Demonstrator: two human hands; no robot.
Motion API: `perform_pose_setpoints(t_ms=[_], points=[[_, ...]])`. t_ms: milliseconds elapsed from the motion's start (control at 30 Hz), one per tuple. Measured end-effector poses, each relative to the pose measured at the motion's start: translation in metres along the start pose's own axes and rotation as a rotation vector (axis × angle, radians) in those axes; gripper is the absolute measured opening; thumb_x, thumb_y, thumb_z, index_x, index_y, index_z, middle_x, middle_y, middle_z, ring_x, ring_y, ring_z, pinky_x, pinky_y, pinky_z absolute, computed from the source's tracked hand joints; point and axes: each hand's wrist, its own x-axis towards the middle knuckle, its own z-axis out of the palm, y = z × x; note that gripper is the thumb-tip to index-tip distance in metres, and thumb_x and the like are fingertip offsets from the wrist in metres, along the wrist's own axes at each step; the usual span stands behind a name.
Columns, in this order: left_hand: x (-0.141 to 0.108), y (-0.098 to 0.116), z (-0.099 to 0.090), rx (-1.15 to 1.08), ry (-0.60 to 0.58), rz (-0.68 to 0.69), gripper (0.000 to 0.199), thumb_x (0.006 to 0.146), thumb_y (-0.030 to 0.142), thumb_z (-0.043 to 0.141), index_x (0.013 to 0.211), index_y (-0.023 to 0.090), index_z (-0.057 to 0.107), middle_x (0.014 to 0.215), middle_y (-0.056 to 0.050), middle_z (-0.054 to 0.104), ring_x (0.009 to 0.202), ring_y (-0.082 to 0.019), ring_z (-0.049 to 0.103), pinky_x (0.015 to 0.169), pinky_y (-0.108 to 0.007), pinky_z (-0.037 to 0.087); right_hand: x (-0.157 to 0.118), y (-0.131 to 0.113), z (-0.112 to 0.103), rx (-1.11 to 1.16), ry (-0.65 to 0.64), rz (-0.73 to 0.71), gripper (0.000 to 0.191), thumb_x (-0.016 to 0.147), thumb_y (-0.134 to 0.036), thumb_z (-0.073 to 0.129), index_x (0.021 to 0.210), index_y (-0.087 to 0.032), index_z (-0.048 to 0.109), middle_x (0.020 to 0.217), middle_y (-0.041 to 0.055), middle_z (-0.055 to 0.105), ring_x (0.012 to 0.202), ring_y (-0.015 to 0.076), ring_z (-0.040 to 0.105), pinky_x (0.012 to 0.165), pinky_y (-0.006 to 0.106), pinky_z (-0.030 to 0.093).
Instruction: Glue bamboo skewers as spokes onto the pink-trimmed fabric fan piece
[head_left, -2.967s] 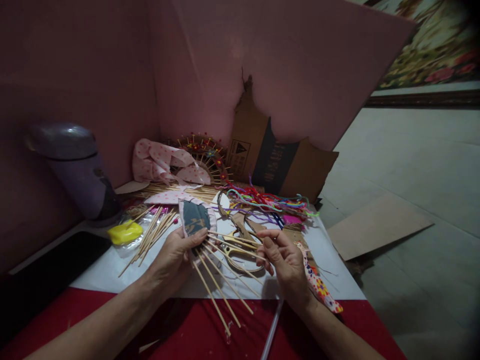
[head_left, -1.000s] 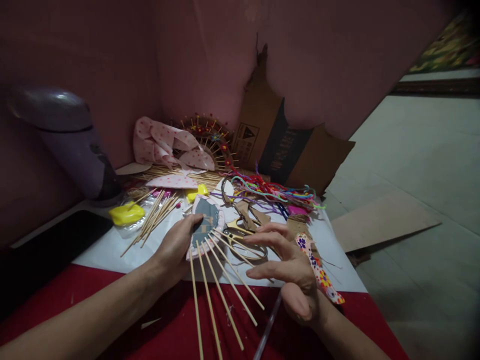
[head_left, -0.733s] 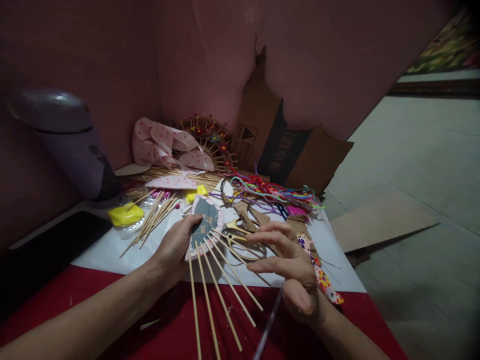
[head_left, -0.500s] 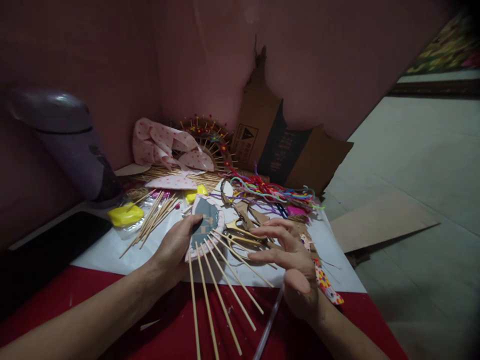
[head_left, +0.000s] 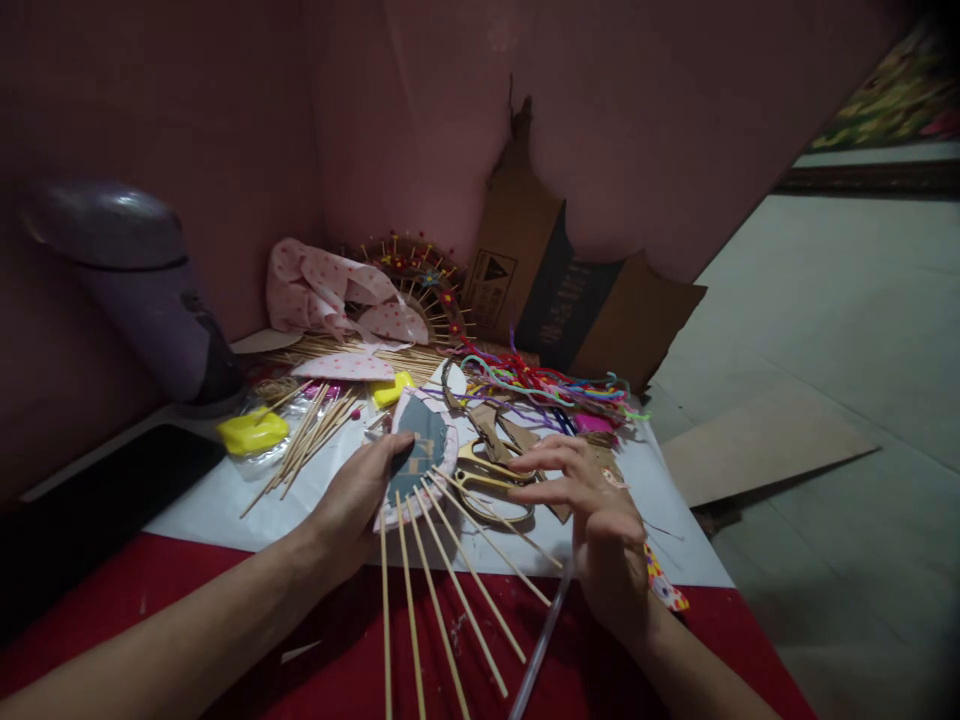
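Note:
My left hand [head_left: 360, 495] grips a half-round cardboard piece [head_left: 421, 440] with a grey-blue face and a pink fabric edge, the thumb pressed on top. Several thin bamboo sticks [head_left: 454, 590] fan out from its lower side towards me. To the right, my right hand [head_left: 592, 520] hovers with fingers apart and nothing visible between them. Its fingertips are close to gold-handled scissors [head_left: 491, 475] on the white sheet; I cannot tell whether they touch. A clear, translucent rod [head_left: 541, 645] stretches below that hand, its upper end near the palm.
Loose bamboo sticks [head_left: 311, 435], yellow packets [head_left: 253, 432] and a black phone-like slab [head_left: 157, 470] lie left. Behind are pink dotted fabric [head_left: 322, 285], colourful pipe cleaners [head_left: 532, 375] and upright torn cardboard [head_left: 517, 240]. A purple bottle [head_left: 157, 290] stands at the left wall.
The cardboard piece in my left hand has moved slightly right and its sticks have turned a little. My right hand has shifted slightly right, fingers still spread.

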Motion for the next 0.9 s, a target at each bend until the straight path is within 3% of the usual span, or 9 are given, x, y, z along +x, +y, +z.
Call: perform_pose_setpoints(t_ms=[67,133,267,433,633,900], points=[[-0.002,0.000,0.000,0.007,-0.026,-0.005,0.016,0.077,0.024,0.053,0.071,0.014,0.064,0.056,-0.005,0.065,0.044,-0.016,0.059,0.044,-0.028,0.051,0.001,0.005,0.002,0.099,0.024,0.087,0.059,0.088,-0.058,0.025,0.079,-0.023,0.071,0.089,0.0064,0.066,0.096,0.0241,0.054,0.093,0.045,0.035],[-0.003,-0.002,0.000,0.028,-0.055,-0.009,0.015,0.077,0.026,0.056,0.074,0.014,0.065,0.059,-0.005,0.066,0.044,-0.015,0.059,0.044,-0.026,0.050,0.003,0.009,0.007,0.189,0.009,0.263,0.049,0.089,-0.053,0.033,0.080,-0.021,0.069,0.085,0.0063,0.067,0.089,0.0221,0.059,0.086,0.041,0.041],[-0.004,-0.008,-0.001,0.108,-0.202,-0.030,0.023,0.076,0.034,0.060,0.081,0.013,0.068,0.067,-0.007,0.070,0.052,-0.014,0.061,0.049,-0.023,0.050,0.004,0.013,0.019,0.406,-0.143,0.660,0.035,0.083,-0.048,0.051,0.089,-0.016,0.064,0.082,0.0057,0.066,0.075,0.0167,0.061,0.065,0.028,0.046],[-0.008,-0.014,0.002,0.165,-0.357,-0.030,0.025,0.076,0.036,0.061,0.082,0.013,0.070,0.073,-0.008,0.071,0.057,-0.014,0.062,0.057,-0.023,0.049,0.003,0.010,0.027,0.550,-0.154,0.714,0.028,0.078,-0.042,0.060,0.071,-0.016,0.059,0.058,-0.0036,0.053,0.051,0.0074,0.047,0.051,0.019,0.038],[-0.008,-0.018,0.003,0.200,-0.445,-0.051,0.027,0.080,0.036,0.056,0.083,0.013,0.070,0.076,-0.009,0.070,0.063,-0.016,0.062,0.062,-0.024,0.048,0.001,0.008,0.025,0.672,-0.124,0.835,0.025,0.076,-0.038,0.063,0.069,-0.015,0.054,0.053,-0.0033,0.058,0.041,0.0049,0.046,0.041,0.016,0.035],[-0.009,-0.022,0.002,0.312,-0.539,-0.053,0.017,0.078,0.026,0.056,0.080,0.013,0.066,0.068,-0.005,0.063,0.054,-0.011,0.052,0.050,-0.021,0.044,0.001,0.006,0.025,0.736,-0.123,0.900,0.028,0.073,-0.038,0.065,0.065,-0.016,0.050,0.048,-0.0033,0.061,0.031,0.0043,0.045,0.031,0.012,0.030]])
